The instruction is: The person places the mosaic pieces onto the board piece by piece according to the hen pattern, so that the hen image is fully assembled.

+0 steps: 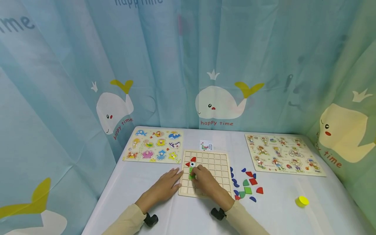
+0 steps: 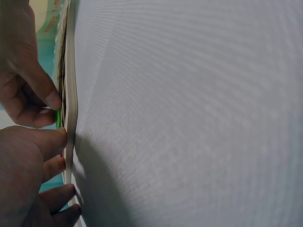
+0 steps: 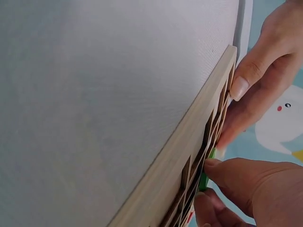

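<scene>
Green piece | right hand: pinching it | left hand: fingers extended, touching grid board's edge

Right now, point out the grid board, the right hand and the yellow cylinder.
Grid board (image 1: 218, 162): head view, its bare grid.
Right hand (image 1: 205, 180): head view, its back.
Yellow cylinder (image 1: 302, 201): head view, its middle.

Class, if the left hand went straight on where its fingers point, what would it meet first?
The pale wooden grid board, whose left edge the left hand touches; over that edge, probably the small red triangular piece, though height is unclear.
</scene>
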`<control>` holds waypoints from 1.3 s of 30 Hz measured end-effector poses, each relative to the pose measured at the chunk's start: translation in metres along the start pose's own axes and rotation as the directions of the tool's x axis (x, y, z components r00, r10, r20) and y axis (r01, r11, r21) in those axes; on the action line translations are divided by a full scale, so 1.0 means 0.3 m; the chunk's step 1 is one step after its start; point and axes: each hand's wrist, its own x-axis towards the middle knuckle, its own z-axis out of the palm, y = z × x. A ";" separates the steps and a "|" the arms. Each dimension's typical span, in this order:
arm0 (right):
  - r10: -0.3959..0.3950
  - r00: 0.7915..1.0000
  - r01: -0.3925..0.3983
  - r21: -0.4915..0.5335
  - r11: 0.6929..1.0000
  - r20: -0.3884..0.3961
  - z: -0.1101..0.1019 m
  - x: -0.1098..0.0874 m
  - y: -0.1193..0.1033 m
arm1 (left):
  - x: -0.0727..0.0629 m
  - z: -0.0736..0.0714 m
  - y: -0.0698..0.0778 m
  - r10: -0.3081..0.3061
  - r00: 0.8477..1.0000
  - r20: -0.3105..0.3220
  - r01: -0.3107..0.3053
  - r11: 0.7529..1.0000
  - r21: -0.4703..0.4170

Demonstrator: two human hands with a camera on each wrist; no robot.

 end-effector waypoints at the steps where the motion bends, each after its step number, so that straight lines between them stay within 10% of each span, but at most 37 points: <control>1: -0.003 1.000 0.003 -0.008 1.000 -0.002 0.001 0.000 0.000 | 0.000 0.001 -0.001 0.000 1.000 0.000 0.000 1.000 0.001; 17: -0.008 0.999 0.006 -0.041 0.999 -0.041 -0.045 -0.046 0.019 | 0.000 -0.002 0.006 -0.010 1.000 0.003 0.010 1.000 -0.014; 24: 0.123 0.992 -0.124 -0.025 0.992 -0.034 -0.142 -0.133 0.118 | 0.001 0.002 0.004 -0.030 0.999 0.013 0.030 0.999 -0.014; 39: 0.433 0.892 -0.435 -0.015 0.900 0.131 -0.306 -0.407 0.321 | -0.003 -0.002 0.005 -0.012 1.000 0.006 0.012 0.999 -0.034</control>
